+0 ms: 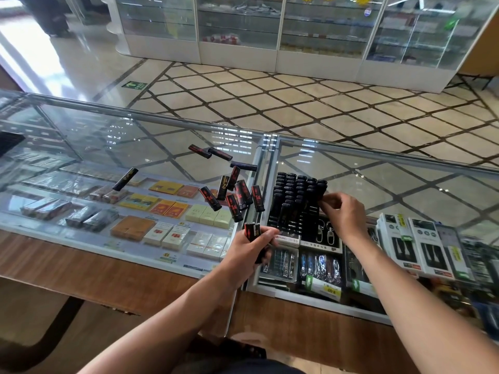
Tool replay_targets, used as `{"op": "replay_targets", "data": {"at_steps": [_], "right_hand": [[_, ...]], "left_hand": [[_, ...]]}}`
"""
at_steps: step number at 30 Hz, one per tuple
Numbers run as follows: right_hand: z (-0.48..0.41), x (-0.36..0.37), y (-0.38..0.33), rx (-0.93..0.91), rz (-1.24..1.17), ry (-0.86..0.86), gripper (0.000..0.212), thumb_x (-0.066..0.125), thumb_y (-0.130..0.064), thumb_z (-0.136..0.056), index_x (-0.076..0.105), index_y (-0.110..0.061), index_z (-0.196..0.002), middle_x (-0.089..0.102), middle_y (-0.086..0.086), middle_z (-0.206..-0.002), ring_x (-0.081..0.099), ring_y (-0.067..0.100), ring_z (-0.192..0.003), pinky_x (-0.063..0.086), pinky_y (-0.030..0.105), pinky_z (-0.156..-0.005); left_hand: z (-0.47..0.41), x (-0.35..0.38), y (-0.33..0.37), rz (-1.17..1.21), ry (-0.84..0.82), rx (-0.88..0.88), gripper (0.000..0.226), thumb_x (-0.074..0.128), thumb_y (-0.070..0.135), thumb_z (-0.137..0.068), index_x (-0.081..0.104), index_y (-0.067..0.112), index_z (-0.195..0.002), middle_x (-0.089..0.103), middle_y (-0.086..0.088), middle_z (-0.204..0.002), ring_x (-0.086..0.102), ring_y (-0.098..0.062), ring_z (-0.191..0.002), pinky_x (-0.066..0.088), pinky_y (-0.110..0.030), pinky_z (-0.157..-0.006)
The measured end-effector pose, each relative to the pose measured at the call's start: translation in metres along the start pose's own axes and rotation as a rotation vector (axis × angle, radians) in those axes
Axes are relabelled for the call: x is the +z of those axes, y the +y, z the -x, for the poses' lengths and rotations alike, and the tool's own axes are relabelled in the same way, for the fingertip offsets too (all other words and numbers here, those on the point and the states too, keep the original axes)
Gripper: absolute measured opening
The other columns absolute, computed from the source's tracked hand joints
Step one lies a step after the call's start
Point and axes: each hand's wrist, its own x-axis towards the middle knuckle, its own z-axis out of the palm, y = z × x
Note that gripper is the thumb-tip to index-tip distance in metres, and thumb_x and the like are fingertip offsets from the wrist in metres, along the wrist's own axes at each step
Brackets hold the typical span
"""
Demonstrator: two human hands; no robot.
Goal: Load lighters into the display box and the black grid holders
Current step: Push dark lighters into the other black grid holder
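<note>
Head view, left hand (251, 251) clutching glossy lighters (251, 230), right hand (342, 211) pinching another lighter (322, 187)

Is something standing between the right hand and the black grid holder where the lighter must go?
Nothing visible does. The right hand holds its lighter at the right column of the black grid holder. The left hand grips spare lighters beside it.

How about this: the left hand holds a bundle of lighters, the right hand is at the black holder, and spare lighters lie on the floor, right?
Not quite. In the head view the spare lighters lie on the glass counter, not the floor. The left hand does hold a bundle of lighters, and the right hand is at the black holder.
</note>
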Motion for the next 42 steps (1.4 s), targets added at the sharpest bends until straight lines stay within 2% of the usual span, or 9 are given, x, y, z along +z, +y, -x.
{"op": "replay_targets", "data": {"at_steps": [6, 10, 14, 19, 23, 27, 31, 38, 42], "right_hand": [[0.001, 0.000, 0.001, 0.030, -0.022, -0.002, 0.011, 0.080, -0.016, -0.088, 0.076, -0.011, -0.097, 0.067, -0.010, -0.080, 0.058, -0.010, -0.075, 0.045, 0.001, -0.066], [0.004, -0.003, 0.004, 0.074, -0.059, -0.011, 0.009, 0.081, -0.019, -0.087, 0.076, -0.016, -0.094, 0.070, -0.011, -0.080, 0.068, 0.004, -0.075, 0.056, 0.020, -0.069], [0.019, -0.010, -0.007, 0.086, -0.103, -0.012, 0.007, 0.080, -0.023, -0.088, 0.076, -0.018, -0.093, 0.071, -0.012, -0.079, 0.070, 0.010, -0.075, 0.057, 0.027, -0.067], [0.047, -0.013, -0.041, -0.022, -0.198, -0.090, 0.008, 0.079, -0.025, -0.090, 0.076, -0.018, -0.093, 0.072, -0.011, -0.080, 0.067, 0.005, -0.071, 0.051, 0.014, -0.062], [0.061, -0.009, -0.071, -0.154, -0.250, -0.241, 0.008, 0.078, -0.025, -0.091, 0.077, -0.021, -0.097, 0.073, -0.014, -0.087, 0.068, 0.007, -0.074, 0.056, 0.023, -0.064], [0.068, -0.001, -0.093, -0.214, -0.253, -0.369, 0.028, 0.074, -0.042, -0.090, 0.075, -0.023, -0.111, 0.067, -0.013, -0.102, 0.055, 0.006, -0.068, 0.048, 0.019, -0.061], [0.071, 0.007, -0.103, -0.204, -0.202, -0.437, 0.031, 0.072, -0.049, -0.091, 0.074, -0.029, -0.114, 0.061, -0.014, -0.109, 0.052, 0.003, -0.069, 0.047, 0.018, -0.064], [0.073, 0.007, -0.108, -0.141, -0.278, -0.378, 0.006, 0.077, -0.028, -0.090, 0.077, -0.026, -0.096, 0.066, -0.014, -0.103, 0.049, 0.006, -0.060, 0.047, 0.020, -0.058], [0.065, -0.004, -0.111, -0.038, -0.407, -0.315, 0.004, 0.074, -0.020, -0.093, 0.077, -0.021, -0.094, 0.073, -0.008, -0.086, 0.055, 0.002, -0.061, 0.047, 0.019, -0.059]], "left_hand": [[0.002, 0.001, 0.001, -0.034, 0.000, 0.008, 0.020, 0.061, 0.016, -0.101, 0.068, 0.001, -0.112, 0.069, -0.006, -0.086, 0.057, -0.012, -0.066, 0.049, -0.024, -0.062], [0.004, 0.002, 0.001, -0.061, 0.009, 0.010, 0.020, 0.060, 0.017, -0.102, 0.069, 0.002, -0.113, 0.069, -0.005, -0.085, 0.057, -0.012, -0.067, 0.049, -0.024, -0.063], [0.005, 0.004, 0.002, -0.084, 0.010, 0.027, 0.019, 0.059, 0.015, -0.102, 0.068, 0.001, -0.113, 0.069, -0.007, -0.086, 0.057, -0.013, -0.067, 0.050, -0.025, -0.063], [0.006, 0.004, 0.003, -0.131, -0.015, 0.044, 0.020, 0.059, 0.015, -0.103, 0.070, 0.003, -0.114, 0.069, -0.008, -0.088, 0.059, -0.015, -0.068, 0.052, -0.027, -0.065], [0.008, 0.004, 0.003, -0.191, -0.049, 0.053, 0.019, 0.059, 0.014, -0.103, 0.071, 0.005, -0.115, 0.069, -0.009, -0.089, 0.059, -0.015, -0.069, 0.052, -0.027, -0.064], [0.013, 0.007, 0.006, -0.270, -0.092, 0.058, 0.017, 0.059, 0.018, -0.103, 0.065, 0.002, -0.099, 0.068, 0.000, -0.078, 0.057, -0.013, -0.067, 0.050, -0.023, -0.062], [0.013, 0.006, 0.006, -0.343, -0.113, 0.041, 0.023, 0.061, 0.013, -0.103, 0.062, -0.009, -0.101, 0.061, 0.004, -0.067, 0.053, -0.009, -0.060, 0.046, -0.022, -0.059], [0.016, 0.010, 0.011, -0.329, -0.160, 0.048, 0.010, 0.068, 0.013, -0.097, 0.061, 0.008, -0.093, 0.056, -0.002, -0.070, 0.053, -0.009, -0.061, 0.048, -0.022, -0.059], [0.015, 0.005, 0.009, -0.247, -0.177, 0.051, 0.006, 0.070, 0.011, -0.096, 0.064, 0.009, -0.099, 0.061, -0.001, -0.078, 0.054, -0.011, -0.066, 0.050, -0.025, -0.064]]}}
